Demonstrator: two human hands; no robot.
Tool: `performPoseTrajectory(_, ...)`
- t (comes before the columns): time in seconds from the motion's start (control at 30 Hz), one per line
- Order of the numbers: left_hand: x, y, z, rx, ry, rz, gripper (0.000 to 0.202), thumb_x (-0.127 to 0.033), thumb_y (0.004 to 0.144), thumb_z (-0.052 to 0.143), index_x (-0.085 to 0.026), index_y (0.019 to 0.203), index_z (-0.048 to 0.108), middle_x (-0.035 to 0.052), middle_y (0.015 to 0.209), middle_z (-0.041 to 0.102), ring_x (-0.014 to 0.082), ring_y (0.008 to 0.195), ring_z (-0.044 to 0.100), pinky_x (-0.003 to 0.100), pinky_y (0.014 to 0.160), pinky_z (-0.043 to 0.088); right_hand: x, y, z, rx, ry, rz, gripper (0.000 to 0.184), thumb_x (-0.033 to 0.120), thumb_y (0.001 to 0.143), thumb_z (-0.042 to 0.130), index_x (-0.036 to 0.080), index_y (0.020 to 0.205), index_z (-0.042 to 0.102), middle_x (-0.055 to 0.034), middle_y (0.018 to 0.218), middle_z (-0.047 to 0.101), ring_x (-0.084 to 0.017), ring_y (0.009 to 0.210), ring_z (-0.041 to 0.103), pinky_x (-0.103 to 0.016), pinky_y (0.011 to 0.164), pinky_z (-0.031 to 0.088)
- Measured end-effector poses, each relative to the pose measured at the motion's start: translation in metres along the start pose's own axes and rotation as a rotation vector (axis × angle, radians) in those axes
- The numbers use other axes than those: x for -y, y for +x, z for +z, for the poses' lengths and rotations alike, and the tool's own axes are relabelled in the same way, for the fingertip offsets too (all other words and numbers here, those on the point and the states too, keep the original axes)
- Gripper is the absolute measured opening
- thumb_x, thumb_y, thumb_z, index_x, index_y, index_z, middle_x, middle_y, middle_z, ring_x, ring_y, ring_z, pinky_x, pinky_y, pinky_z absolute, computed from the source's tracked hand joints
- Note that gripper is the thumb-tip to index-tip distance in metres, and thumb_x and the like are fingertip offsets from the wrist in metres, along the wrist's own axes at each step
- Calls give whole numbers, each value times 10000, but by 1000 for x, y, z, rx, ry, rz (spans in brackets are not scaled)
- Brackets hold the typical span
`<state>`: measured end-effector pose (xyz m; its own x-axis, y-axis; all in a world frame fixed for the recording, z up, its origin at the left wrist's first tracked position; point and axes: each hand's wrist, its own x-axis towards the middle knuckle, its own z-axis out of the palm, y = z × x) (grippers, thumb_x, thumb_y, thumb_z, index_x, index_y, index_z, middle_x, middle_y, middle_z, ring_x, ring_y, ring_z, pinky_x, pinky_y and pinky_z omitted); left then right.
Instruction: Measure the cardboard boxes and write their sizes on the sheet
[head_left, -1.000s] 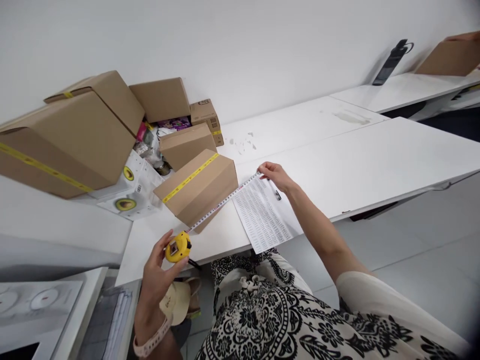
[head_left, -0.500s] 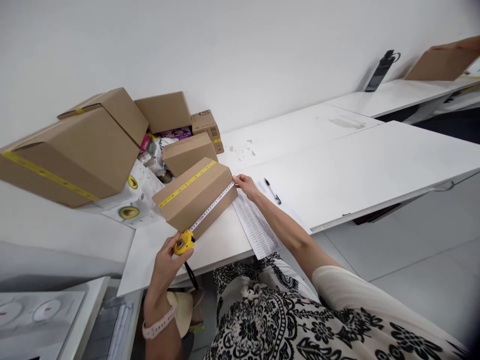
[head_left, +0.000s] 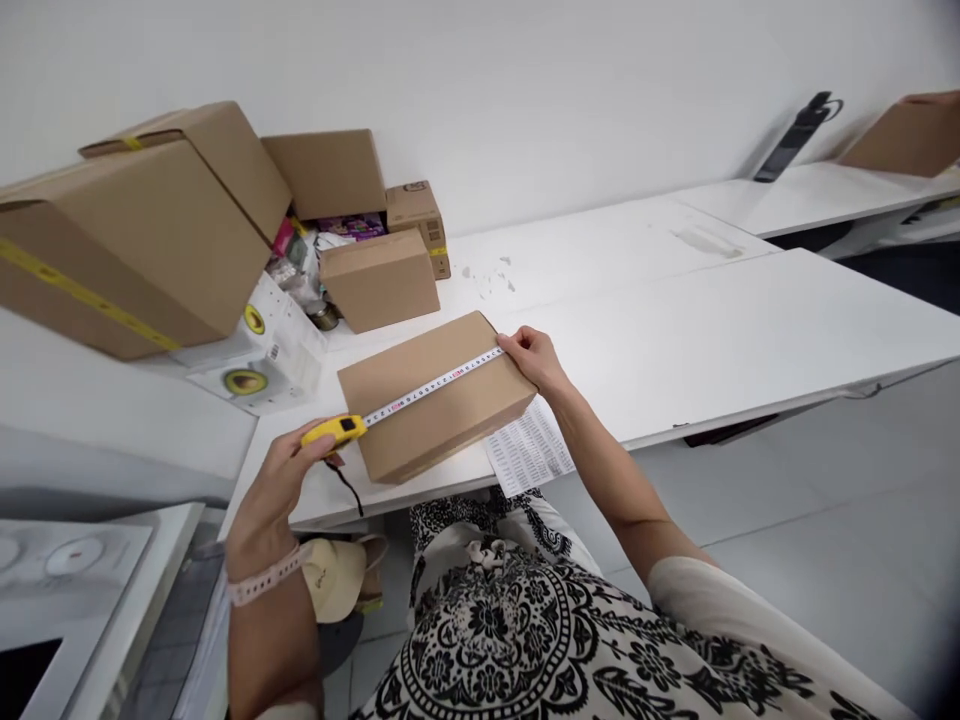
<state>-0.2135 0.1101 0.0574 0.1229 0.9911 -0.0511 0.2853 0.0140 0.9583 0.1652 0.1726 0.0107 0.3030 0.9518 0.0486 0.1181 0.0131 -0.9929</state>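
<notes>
Box (head_left: 442, 412) got rolled on the tabletop (head_left: 630, 330), so the blade (head_left: 435, 385) spans a plain face now. Left grip (head_left: 281, 475) clamped round the tape measure (head_left: 336, 433), right grip (head_left: 534, 360) seemingly pinching the blade's hidden tip.

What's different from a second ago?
The brown cardboard box has been turned, so a plain face is up instead of the yellow-taped one, and has shifted right, over part of the white printed sheet. The white measuring blade, earlier along its side, now crosses that upper face. The black pen is out of sight. Unchanged: the left hand holds the yellow tape-measure case, the right hand the blade's end.
</notes>
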Motion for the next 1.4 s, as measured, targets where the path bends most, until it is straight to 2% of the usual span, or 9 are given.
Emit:
performPoseTrajectory(0.1, 1, 17, 2, -18, -96, -30, 386, -475, 683, 780, -164, 910, 802, 116, 981, 744, 243, 836, 630, 283, 561, 544, -8, 11, 5, 28, 106, 74, 365, 447, 650, 776, 220, 652, 491, 42, 627, 478, -115, 602, 418, -267, 547, 325)
performPoseTrajectory(0.23, 2, 31, -4, 9, -162, -5, 417, -479, 710, 767, -160, 978, 791, 117, 1010, 726, 226, 835, 617, 264, 537, 534, -12, 15, 6, 76, 211, 102, 362, 443, 603, 808, 212, 684, 542, 45, 649, 493, -106, 605, 407, -262, 549, 312)
performPoseTrajectory(0.4, 3, 39, -8, -41, -158, -2, 383, -479, 688, 771, -156, 893, 767, 85, 938, 704, 202, 787, 602, 245, 512, 502, -17, 13, 5, 110, 303, 147, 425, 494, 556, 860, 210, 689, 574, 38, 674, 535, -111, 620, 448, -264, 561, 333)
performPoseTrajectory(0.6, 7, 24, -11, -74, -127, -3, 359, -480, 721, 749, -160, 883, 739, 69, 899, 687, 196, 778, 601, 241, 506, 499, -20, 15, 5, 86, 305, 138, 438, 489, 522, 890, 211, 682, 592, 44, 629, 532, -107, 585, 443, -266, 557, 346)
performPoseTrajectory(0.9, 29, -7, -37, -151, -135, -30, 362, -479, 755, 714, -171, 943, 736, 84, 976, 716, 233, 873, 647, 256, 544, 510, -24, 14, 6, 31, 257, 128, 426, 474, 535, 885, 213, 695, 590, 39, 643, 552, -103, 565, 447, -263, 525, 348)
performPoseTrajectory(1.0, 27, -4, -39, -134, -107, -34, 364, -479, 772, 707, -160, 946, 732, 92, 971, 724, 228, 855, 657, 255, 553, 508, -22, 12, 7, 19, 237, 132, 424, 483, 541, 876, 217, 697, 585, 36, 640, 544, -106, 555, 447, -269, 517, 357)
performPoseTrajectory(1.23, 18, 19, -44, -80, -49, -37, 373, -489, 747, 728, -149, 900, 733, 98, 948, 736, 228, 853, 657, 245, 537, 506, -18, 8, 8, 17, 225, 119, 442, 504, 536, 875, 218, 697, 579, 28, 650, 564, -116, 570, 473, -276, 528, 394)
performPoseTrajectory(1.4, 18, 21, -46, -74, -40, -33, 366, -486, 733, 741, -151, 882, 745, 84, 892, 734, 211, 788, 645, 246, 515, 503, -16, 8, 7, 6, 256, 144, 429, 463, 521, 893, 205, 687, 592, 35, 645, 562, -105, 572, 471, -260, 528, 379)
